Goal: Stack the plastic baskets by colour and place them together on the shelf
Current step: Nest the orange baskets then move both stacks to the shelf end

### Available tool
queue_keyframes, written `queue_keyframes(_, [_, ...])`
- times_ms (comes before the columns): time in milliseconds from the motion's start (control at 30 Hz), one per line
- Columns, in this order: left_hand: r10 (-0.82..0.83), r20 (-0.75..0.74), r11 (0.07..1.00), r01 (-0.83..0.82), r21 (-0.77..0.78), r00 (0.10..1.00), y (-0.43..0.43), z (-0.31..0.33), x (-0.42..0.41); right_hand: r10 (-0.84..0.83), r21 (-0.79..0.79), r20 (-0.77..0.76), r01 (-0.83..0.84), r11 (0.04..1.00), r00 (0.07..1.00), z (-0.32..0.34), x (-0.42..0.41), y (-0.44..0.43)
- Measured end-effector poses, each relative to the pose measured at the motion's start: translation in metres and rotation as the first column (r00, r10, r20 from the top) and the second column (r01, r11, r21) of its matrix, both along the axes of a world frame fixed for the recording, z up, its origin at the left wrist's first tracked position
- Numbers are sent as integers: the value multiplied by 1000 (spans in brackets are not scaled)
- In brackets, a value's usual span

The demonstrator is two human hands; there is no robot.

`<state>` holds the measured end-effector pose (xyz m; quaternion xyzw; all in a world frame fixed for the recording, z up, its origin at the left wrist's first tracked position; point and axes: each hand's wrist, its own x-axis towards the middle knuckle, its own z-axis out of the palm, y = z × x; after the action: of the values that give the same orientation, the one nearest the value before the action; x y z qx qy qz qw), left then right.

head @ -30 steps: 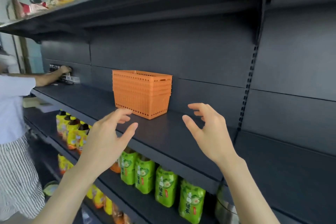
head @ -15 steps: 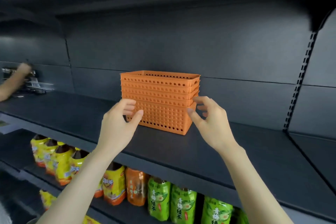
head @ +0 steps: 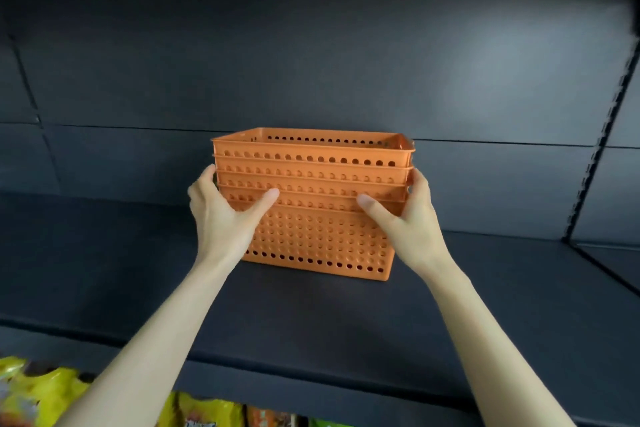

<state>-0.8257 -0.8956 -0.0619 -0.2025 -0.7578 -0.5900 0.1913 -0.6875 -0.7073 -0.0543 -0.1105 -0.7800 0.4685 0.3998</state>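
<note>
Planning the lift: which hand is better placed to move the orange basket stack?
Neither alone. The left hand and right hand grip opposite ends of the stacked orange perforated plastic baskets symmetrically; use both.

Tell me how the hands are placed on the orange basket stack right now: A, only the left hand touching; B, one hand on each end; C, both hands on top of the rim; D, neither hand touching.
B: the left hand and right hand clasp opposite ends of the orange basket stack, which sits on the dark shelf.
</note>
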Motion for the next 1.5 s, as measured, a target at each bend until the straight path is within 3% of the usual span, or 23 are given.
queue_keyframes(67, [-6, -6, 999, 6, 34, 1000, 1, -1, -14, -14, -40, 18, 14, 999, 1000, 1, -7, -2])
queue_keyframes(333, [-329, 140, 940, 310, 141, 934, 1, -3, -57, -132, -156, -15, 128, 979, 991, -3, -27, -19])
queue_keyframes(833, [-492, 89, 859, 466, 212, 866, -14, -15, -71, -381, -139, -36, 373, 917, 924, -11, -23, -52])
queue_keyframes(1167, [-532, -150, 789, 552, 269, 834, -18, 19, 4, -473, -40, -207, 476, 879, 856, 23, 64, -70])
queue_keyframes(1500, [-621, -238, 670, 664, 333, 747, 36, 18, 173, -573, -2, -227, 588, 809, 788, 22, 254, -49])
